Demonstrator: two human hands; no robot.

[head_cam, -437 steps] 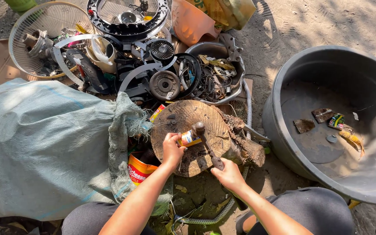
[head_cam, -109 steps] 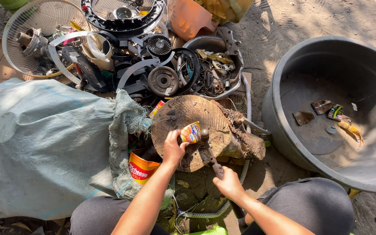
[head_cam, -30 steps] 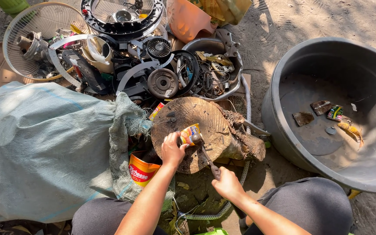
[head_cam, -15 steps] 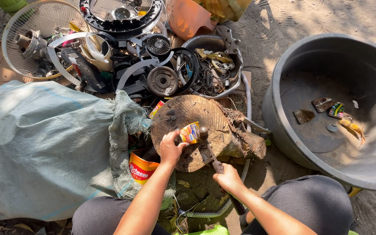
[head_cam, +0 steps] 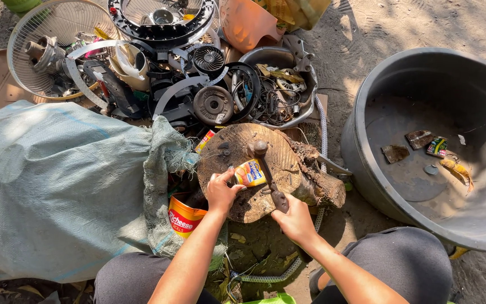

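Note:
A round wooden stump (head_cam: 237, 152) stands in front of me as a block. My left hand (head_cam: 222, 191) pins a small yellow and orange can (head_cam: 251, 172) flat on its top. My right hand (head_cam: 295, 218) grips the handle of a dark hammer (head_cam: 265, 169). The hammer's head rests on the stump just beyond the can, and its shaft lies along the can's right side.
A big dark plastic tub (head_cam: 367, 112) with a few flattened scraps stands at the right. A filled green woven sack (head_cam: 57, 186) lies at the left. Behind the stump is a heap of fan guards (head_cam: 52, 34), motors and wire. An orange tin (head_cam: 184, 217) sits below the stump.
The hammer has come down from beside the stump and now lies across its top by the can. My left hand stays on the can.

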